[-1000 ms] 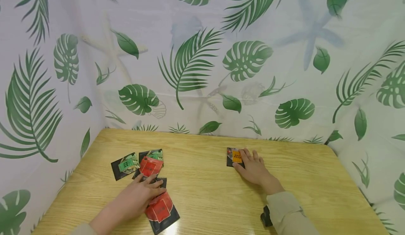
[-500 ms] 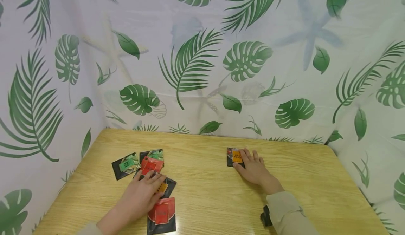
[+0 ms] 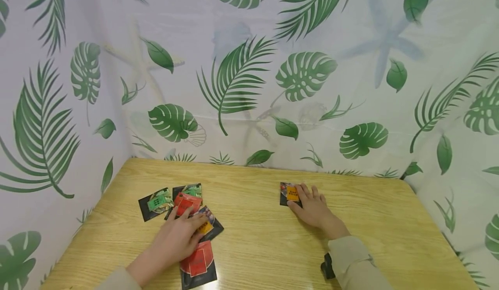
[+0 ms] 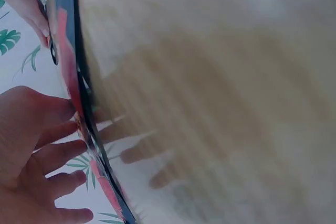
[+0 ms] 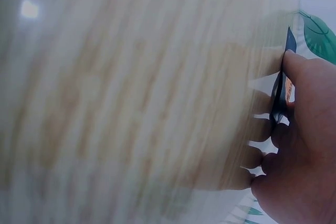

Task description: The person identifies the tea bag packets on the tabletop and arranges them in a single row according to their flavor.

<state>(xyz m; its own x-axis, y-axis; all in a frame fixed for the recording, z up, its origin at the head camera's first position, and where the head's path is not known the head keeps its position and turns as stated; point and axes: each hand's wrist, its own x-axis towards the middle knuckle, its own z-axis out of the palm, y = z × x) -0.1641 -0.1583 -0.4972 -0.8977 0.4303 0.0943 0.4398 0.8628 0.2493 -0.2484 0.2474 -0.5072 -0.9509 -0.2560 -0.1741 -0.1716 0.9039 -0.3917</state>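
My left hand point(image 3: 175, 240) lies over a cluster of flat black sachets, fingers spread and relaxed. Under its fingers is a sachet with an orange label point(image 3: 205, 227), partly covered; the thumb is at the top edge of a red-label sachet point(image 3: 199, 262) nearer me. Another red-label sachet point(image 3: 186, 201) lies beyond the fingertips. In the left wrist view the sachets show edge-on along the fingertips. My right hand point(image 3: 315, 210) rests with extended fingers on another orange-label sachet point(image 3: 291, 193), covering its right side. The right wrist view shows that sachet edge-on under the thumb and fingers.
Two green-label sachets lie at the back left, one angled point(image 3: 156, 202) and one point(image 3: 192, 189) partly under the red-label sachet. A small black object point(image 3: 328, 267) is beside the right sleeve. A leaf-print cloth point(image 3: 249, 86) walls the wooden table point(image 3: 257, 238).
My left hand has slid the orange-label sachet out to the right, turning it and uncovering its label. The nearest red-label sachet has also shifted and turned. My right hand has stayed put.
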